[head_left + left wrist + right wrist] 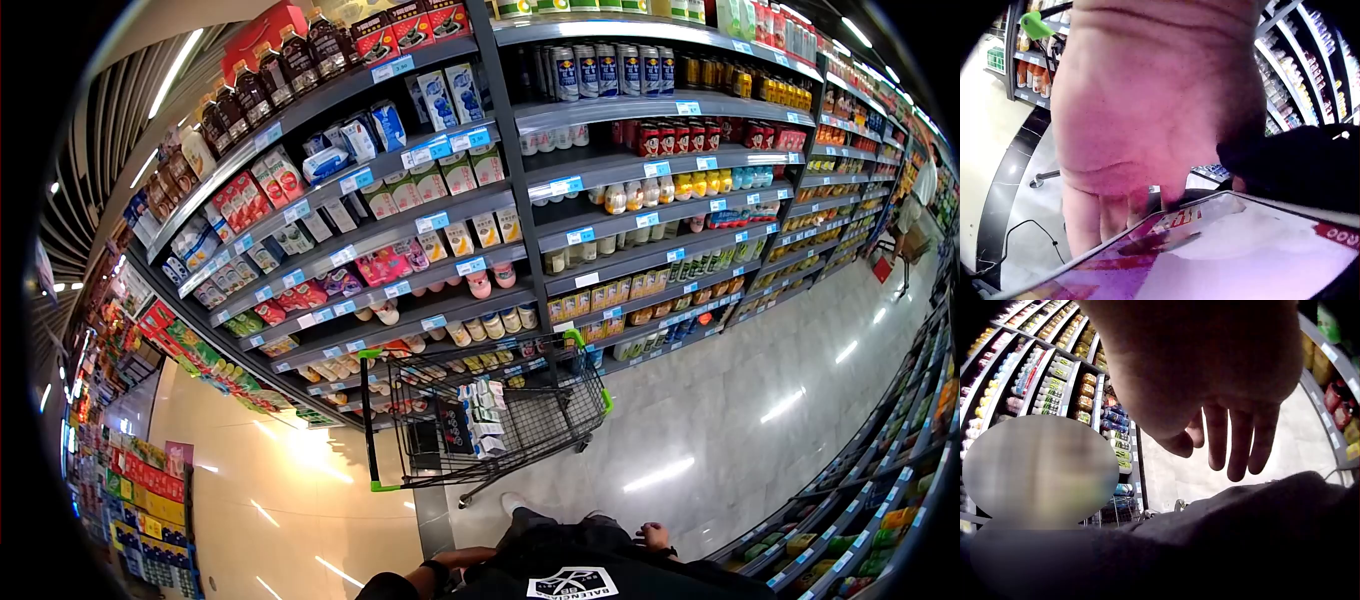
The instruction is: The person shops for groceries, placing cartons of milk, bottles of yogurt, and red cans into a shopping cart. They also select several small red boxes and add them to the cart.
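Head view, supermarket aisle, read left to right. At my waist, my left hand (1147,112) grips a flat white packet (1241,250) with red print, fingers curled behind its upper edge. Ahead, the wire cart (565,395) stands beside the shelves (420,225) and already holds cartons (487,415); the packet is not yet in it. At my hip, my right hand (1210,369) hangs with fingers loose and nearly straight, holding nothing.

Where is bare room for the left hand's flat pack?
Bare: the black wire cart's far half, between the white cartons and its green-cornered end, and the grey tiled floor alongside. Crowded: the cart's handle end and every grey shelf. The left hand grips the flat white pack.
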### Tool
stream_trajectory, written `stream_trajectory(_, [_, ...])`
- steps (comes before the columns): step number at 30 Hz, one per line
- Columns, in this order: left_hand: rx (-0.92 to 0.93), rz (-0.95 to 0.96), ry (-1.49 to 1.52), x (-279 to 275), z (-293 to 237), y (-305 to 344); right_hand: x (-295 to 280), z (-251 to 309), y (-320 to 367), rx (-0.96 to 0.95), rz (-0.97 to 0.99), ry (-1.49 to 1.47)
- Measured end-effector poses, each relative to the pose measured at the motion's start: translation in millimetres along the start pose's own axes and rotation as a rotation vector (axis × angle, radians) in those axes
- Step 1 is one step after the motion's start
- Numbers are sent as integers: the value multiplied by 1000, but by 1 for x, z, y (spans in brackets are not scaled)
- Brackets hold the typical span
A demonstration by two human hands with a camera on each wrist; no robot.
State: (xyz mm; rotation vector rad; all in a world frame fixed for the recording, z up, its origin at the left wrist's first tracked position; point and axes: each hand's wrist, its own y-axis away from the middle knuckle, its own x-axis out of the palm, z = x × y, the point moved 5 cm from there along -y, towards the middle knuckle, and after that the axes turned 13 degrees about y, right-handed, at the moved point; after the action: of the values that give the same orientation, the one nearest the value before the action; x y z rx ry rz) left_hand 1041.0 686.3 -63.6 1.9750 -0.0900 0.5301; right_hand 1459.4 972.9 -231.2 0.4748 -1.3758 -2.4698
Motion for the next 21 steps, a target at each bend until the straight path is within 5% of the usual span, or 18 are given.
stream_trajectory(3, [-34, -89, -78, -5, -3, 2, 1, 0, 0, 8, -1, -6])
stream_trajectory(8, [4, -190, -82, 77, -77, 89, -3, -7, -2, 18, -7, 7])
stream_trajectory(13, [-48, -284, -144, 33, -22, 26, -7, -16, -3, 22, -15, -8])
stream_trajectory(21, [344, -302, -61, -23, 28, -49, -13, -22, -5, 30, -23, -75])
